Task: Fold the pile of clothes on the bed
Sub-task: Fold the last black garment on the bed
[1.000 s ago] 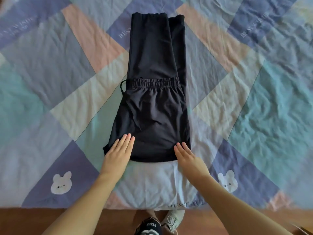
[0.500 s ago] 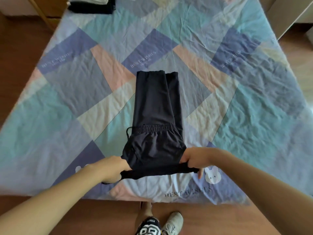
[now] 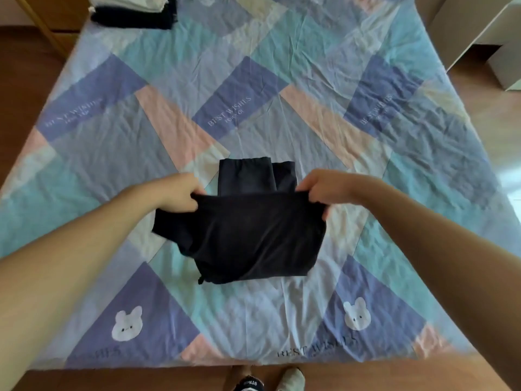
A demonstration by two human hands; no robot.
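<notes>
Black trousers (image 3: pixel 248 235) lie partly folded in the middle of the bed (image 3: pixel 282 114). Their near end is lifted and carried over the far part, whose leg ends (image 3: pixel 253 176) still show beyond the raised fold. My left hand (image 3: pixel 180 193) grips the left corner of the raised edge. My right hand (image 3: pixel 324 187) grips the right corner, and the fabric hangs stretched between them.
A stack of folded dark and white clothes (image 3: pixel 132 9) sits at the bed's far left corner. The patchwork sheet has rabbit prints (image 3: pixel 127 324) near the front edge. White furniture (image 3: pixel 485 32) stands at the far right. My shoes (image 3: pixel 267 382) are on the wooden floor below.
Both hands went from lying flat on the trousers' near end to gripping it. They have lifted it and carried it away from me over the waistband. My head has pulled back.
</notes>
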